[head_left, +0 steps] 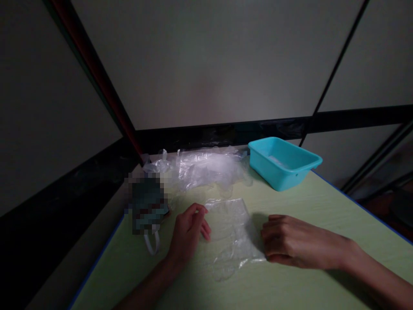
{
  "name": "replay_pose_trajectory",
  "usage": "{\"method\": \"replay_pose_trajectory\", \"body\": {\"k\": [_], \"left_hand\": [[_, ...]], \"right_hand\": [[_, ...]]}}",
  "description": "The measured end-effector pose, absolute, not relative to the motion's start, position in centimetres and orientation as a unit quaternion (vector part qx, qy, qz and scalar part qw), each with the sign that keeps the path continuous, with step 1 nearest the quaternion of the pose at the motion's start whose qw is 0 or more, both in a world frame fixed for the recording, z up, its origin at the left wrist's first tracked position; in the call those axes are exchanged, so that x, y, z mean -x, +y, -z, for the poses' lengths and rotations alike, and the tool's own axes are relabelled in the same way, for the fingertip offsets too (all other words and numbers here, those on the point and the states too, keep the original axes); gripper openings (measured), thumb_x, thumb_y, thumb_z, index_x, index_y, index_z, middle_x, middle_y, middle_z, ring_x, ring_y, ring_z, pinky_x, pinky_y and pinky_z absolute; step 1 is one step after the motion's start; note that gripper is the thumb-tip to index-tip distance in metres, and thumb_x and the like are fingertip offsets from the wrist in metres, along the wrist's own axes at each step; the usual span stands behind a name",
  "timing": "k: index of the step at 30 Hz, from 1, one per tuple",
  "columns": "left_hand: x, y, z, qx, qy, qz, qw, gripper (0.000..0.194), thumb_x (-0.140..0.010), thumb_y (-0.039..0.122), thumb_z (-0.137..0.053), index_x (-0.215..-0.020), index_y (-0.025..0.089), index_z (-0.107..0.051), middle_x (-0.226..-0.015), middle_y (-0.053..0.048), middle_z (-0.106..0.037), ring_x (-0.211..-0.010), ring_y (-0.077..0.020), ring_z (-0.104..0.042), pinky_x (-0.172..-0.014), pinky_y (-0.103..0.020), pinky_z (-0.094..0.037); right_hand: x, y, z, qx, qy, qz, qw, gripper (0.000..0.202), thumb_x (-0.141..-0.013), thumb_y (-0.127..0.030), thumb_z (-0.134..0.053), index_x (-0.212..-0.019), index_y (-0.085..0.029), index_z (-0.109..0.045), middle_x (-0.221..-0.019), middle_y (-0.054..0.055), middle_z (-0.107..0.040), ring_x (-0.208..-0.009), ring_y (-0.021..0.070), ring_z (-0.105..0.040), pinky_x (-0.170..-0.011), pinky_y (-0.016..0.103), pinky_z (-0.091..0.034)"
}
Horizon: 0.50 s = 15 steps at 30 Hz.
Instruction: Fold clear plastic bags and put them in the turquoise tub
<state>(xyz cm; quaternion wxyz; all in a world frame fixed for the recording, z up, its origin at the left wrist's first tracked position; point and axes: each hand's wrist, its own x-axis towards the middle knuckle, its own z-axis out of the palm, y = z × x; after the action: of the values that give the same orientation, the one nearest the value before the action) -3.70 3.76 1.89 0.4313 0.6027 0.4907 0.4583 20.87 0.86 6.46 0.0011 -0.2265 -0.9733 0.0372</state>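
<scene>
A clear, thin plastic piece, shaped like a disposable glove, lies flat on the pale green table between my hands. At its left edge is my left hand, with its fingers apart and slightly curled and nothing held in them. My right hand is closed at the right side of the plastic, its fingers curled down near the lower right corner. Those fingertips are hidden, so what they hold does not show.
Crumpled clear plastic is heaped along the table's back edge. A turquoise basin with something pale inside stands at the back right. On the left is a blurred-out dark object with a white loop. Wall panels rise behind.
</scene>
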Motion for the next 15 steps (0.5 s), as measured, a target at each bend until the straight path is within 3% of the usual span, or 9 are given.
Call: {"method": "replay_pose_trajectory", "body": {"k": [15], "left_hand": [[3.77,3.57,-1.89,-0.608,0.501,-0.474,0.393,0.017,-0.08,0.032,-0.045,-0.072,0.017,-0.049,-0.047,0.004,-0.056,-0.039,-0.0124,-0.055,-0.042,-0.021,-0.042]], "right_hand": [[-20.21,-0.01,-5.85,0.223,-0.974,0.051,-0.001,0.021,-0.084,-0.015,-0.05,-0.063,-0.018,-0.053,-0.068,-0.001,-0.055,-0.067,0.0143,-0.048,-0.063,0.032,-0.031]]}}
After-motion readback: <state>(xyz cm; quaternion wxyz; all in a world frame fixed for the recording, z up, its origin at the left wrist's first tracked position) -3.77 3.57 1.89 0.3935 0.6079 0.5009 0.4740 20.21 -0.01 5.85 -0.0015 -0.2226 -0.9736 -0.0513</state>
